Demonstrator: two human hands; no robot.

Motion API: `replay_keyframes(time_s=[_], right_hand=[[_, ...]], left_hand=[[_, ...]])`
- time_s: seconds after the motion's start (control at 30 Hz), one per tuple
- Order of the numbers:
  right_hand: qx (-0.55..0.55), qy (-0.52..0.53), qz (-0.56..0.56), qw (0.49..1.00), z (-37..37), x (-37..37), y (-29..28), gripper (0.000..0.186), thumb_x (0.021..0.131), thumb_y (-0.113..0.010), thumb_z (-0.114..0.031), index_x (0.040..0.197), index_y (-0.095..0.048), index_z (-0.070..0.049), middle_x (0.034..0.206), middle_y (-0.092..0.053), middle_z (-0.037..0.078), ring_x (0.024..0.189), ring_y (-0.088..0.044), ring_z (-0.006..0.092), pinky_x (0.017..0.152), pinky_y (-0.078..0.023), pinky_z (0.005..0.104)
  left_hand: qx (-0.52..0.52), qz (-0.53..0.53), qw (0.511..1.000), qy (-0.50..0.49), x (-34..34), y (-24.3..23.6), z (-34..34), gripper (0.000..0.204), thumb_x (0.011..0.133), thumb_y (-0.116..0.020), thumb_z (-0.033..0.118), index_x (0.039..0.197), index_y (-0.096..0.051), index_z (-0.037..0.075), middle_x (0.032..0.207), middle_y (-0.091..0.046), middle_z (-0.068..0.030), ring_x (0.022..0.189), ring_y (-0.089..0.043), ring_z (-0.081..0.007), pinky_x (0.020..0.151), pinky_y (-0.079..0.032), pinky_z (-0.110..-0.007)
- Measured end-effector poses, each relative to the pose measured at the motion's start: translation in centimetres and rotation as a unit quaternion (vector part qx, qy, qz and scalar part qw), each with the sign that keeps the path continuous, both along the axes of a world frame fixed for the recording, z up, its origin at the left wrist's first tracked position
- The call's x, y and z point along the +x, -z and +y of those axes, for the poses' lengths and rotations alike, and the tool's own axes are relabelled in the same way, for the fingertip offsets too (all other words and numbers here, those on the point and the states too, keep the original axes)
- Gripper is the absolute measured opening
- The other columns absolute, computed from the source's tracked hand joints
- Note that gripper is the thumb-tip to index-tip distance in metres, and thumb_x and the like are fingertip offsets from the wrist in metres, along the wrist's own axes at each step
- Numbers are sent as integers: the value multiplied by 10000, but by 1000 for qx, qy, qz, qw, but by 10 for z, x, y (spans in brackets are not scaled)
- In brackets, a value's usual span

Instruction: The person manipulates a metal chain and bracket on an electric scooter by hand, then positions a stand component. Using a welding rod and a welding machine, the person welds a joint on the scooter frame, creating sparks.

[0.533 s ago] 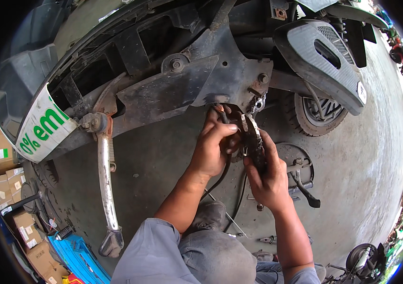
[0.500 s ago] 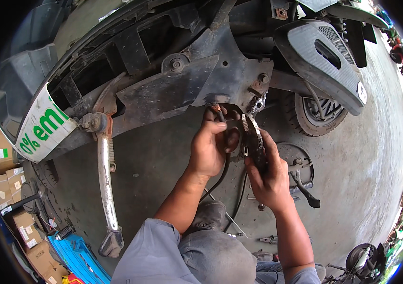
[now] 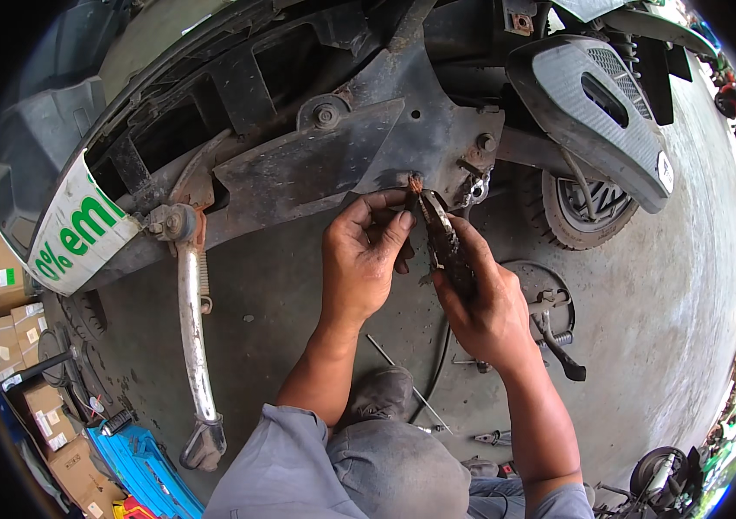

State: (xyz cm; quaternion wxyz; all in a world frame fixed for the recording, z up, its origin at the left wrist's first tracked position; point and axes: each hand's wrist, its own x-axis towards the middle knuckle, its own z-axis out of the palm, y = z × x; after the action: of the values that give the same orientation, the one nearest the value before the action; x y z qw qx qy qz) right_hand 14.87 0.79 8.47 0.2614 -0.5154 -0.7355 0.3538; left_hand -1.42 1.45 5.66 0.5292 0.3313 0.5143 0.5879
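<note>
Just below the dark metal frame [image 3: 307,160] of a vehicle, my left hand [image 3: 356,268] is closed on a black cable, pinched between thumb and fingers. Frayed bare copper strands [image 3: 416,184] stick out of the cable's end above the fingertips. My right hand [image 3: 491,313] grips a pair of worn, dark-handled pliers [image 3: 441,238] pointing up and to the left. Their jaws meet the copper strands; whether they bite on them I cannot tell. Most of the cable is hidden behind my left hand.
A white side stand [image 3: 195,333] hangs from the frame at left. A wheel [image 3: 588,208] and a grey cover [image 3: 588,112] are at upper right. A pedal part [image 3: 558,346], a thin rod [image 3: 403,381] and pliers [image 3: 493,438] lie on the floor. Cardboard boxes [image 3: 50,415] stand at lower left.
The pliers have moved up and left, bringing their jaws to the copper strands. My left hand has shifted left and slightly down, its fingers now folded in around the cable.
</note>
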Motion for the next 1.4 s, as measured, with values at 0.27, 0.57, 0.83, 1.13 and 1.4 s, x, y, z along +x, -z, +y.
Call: replay_keyframes(time_s=[0.27, 0.57, 0.83, 1.13, 1.4], right_hand=[[-6, -10, -29, 1000, 2, -2, -3, 620, 831, -657, -144, 1402, -415, -165, 859, -659, 185, 741, -655, 392, 619, -514, 446], [3, -15, -33, 999, 10, -10, -3, 619, 838, -652, -158, 1406, -406, -177, 876, -663, 188, 755, -648, 406, 635, -512, 461], [57, -16, -44, 997, 14, -14, 8, 628, 838, -655, -173, 1414, -404, -189, 890, -664, 181, 720, -647, 401, 614, -518, 467], [93, 10, -55, 994, 12, -20, 31, 648, 837, -663, -181, 1428, -396, -189, 897, -649, 161, 675, -642, 379, 565, -510, 460], [108, 26, -33, 993, 13, -17, 39, 666, 807, -707, -203, 1401, -412, -150, 925, -623, 155, 677, -632, 367, 568, -509, 432]], left_hand=[[5, 40, 998, -38, 0, 3, 0, 210, 909, -643, 67, 1088, -634, -43, 735, -599, 13, 621, -476, -20, 538, -375, -182], [-8, 2, 1000, -23, -5, 1, 3, 209, 902, -633, 39, 1085, -643, -60, 715, -580, 25, 616, -458, -17, 535, -356, -182], [-37, -42, 998, -18, -5, 1, 4, 241, 884, -654, 99, 1080, -626, -37, 720, -570, 26, 565, -465, -20, 475, -334, -182], [7, -64, 996, 54, -4, 1, 16, 239, 873, -706, 199, 954, -658, -21, 822, -645, -23, 723, -571, -74, 663, -459, -222], [5, 1, 1000, 22, 5, 2, 20, 230, 876, -710, 191, 765, -658, -2, 672, -607, 19, 641, -516, -55, 611, -413, -227]])
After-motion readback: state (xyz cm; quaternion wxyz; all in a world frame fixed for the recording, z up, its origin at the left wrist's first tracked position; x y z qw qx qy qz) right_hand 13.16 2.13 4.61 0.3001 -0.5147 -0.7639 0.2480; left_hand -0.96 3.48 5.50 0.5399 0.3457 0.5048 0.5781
